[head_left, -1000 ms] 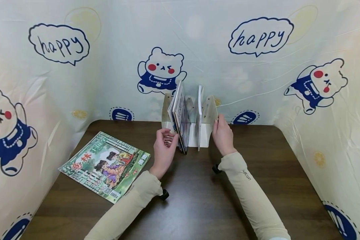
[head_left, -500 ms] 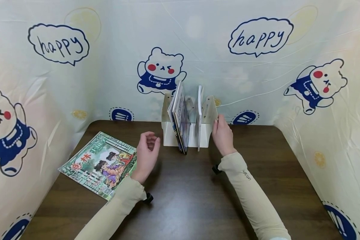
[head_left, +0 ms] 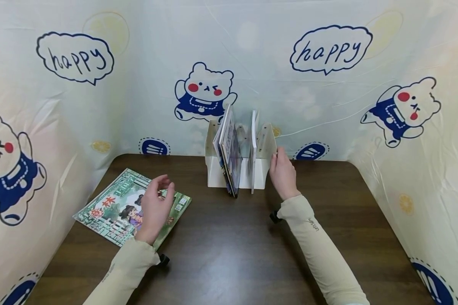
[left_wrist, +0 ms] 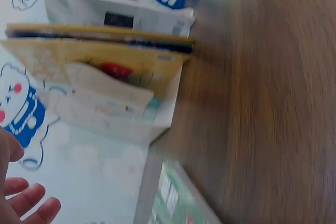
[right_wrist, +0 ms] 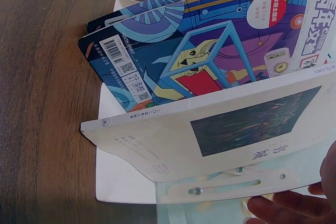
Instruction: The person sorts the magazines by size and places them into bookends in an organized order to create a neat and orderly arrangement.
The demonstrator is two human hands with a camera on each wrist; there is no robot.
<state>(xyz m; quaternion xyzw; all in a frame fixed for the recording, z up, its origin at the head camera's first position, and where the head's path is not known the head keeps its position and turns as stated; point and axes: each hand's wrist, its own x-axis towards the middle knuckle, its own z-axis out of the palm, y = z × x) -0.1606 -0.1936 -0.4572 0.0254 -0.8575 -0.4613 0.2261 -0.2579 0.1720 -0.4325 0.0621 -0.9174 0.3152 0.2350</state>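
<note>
My left hand (head_left: 155, 212) hovers over a green magazine (head_left: 110, 214) that lies flat on the table. Its fingers are loosely bent, with nothing held. A white book rack (head_left: 267, 142) stands at the table's back, and my right hand (head_left: 283, 174) grips the edge of its right side panel. Inside the rack several magazines (right_wrist: 189, 45) with colourful covers lean together on the left. Apart from them, a thin white book (right_wrist: 173, 145) stands near the right panel. The left wrist view shows the left fingers (left_wrist: 31, 200) away from the magazine corner (left_wrist: 176, 198).
The dark wooden table (head_left: 221, 254) spreads in front of the rack. A pale printed curtain (head_left: 145, 84) with bears and lettering hangs round its back and sides, close behind the rack.
My left hand has left the magazines in the rack and moved left, to above the green magazine. The right hand has stayed at the rack's panel.
</note>
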